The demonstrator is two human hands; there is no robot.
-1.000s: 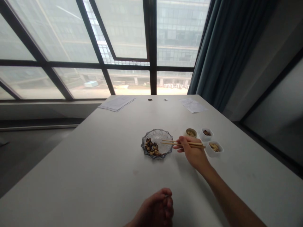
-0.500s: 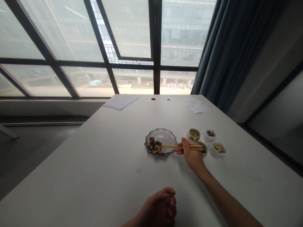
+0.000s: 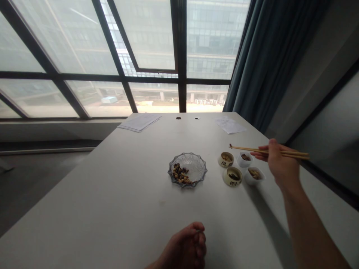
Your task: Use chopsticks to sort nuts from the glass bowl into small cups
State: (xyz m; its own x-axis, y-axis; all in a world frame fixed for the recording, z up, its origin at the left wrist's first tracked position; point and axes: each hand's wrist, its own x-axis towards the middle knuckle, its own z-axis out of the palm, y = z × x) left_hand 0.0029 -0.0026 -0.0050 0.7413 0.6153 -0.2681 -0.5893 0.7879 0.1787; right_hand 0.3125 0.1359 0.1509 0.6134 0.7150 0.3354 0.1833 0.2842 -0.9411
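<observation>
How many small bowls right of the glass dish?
4: back round cream bowl, front round cream bowl, back square white bowl, front square white bowl, all right of the glass dish. None looks hidden.

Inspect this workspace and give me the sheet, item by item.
surface: white table, marked only by faint smudges.
job's things: wooden chopsticks; glass dish holding nuts; two round cups and two white square bowls, all holding food.
clutter: paper sheets at the far end.
grips: right hand holds the chopsticks raised above the bowls; left hand curled, holding nothing visible.
cables: nothing seen.
surroundings: large window, dark curtain.
</observation>
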